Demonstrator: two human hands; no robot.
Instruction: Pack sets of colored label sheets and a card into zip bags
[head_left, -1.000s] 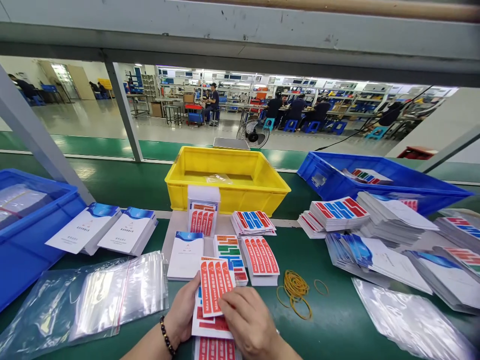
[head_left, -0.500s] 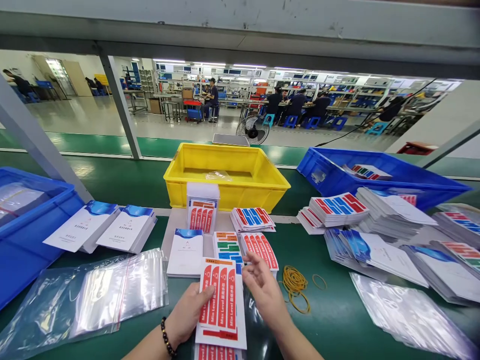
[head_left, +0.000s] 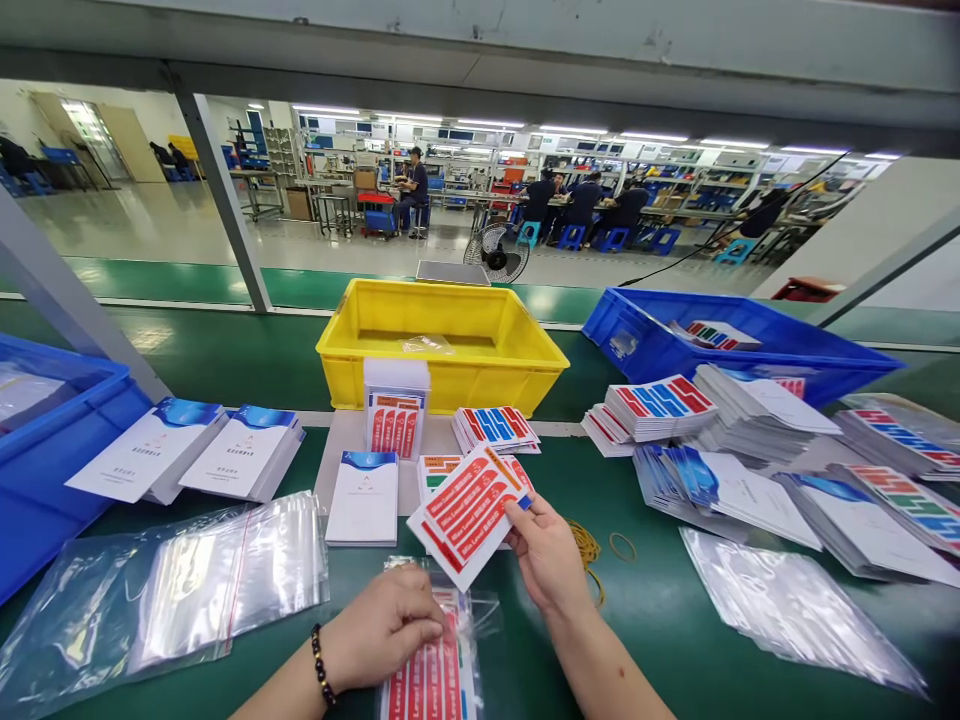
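My right hand [head_left: 551, 555] is closed on a tilted set of sheets: a red label sheet [head_left: 474, 507] lies over white paper with a blue corner. My left hand [head_left: 390, 625], its fingers curled, grips the upper part of a clear plastic bag [head_left: 487, 612] at the front. Red label sheets [head_left: 427, 690] show inside that bag. Beyond the hands stand a white booklet with a blue top [head_left: 364, 505], a partly covered stack of orange and green label sheets [head_left: 433, 468], and a stack of red and blue label sheets [head_left: 496, 427].
A yellow bin [head_left: 442, 385] stands behind, with blue bins left [head_left: 60, 470] and right [head_left: 720, 350]. Booklet stacks [head_left: 240, 455], clear bags [head_left: 285, 560] and rubber bands [head_left: 581, 545] lie around. More booklets [head_left: 750, 490] and bags [head_left: 795, 610] are on the right. People sit far off.
The sheets have passed from my left hand to my right, which has lifted and tilted them. My left hand has moved down onto the bag in front. The view has shifted slightly.
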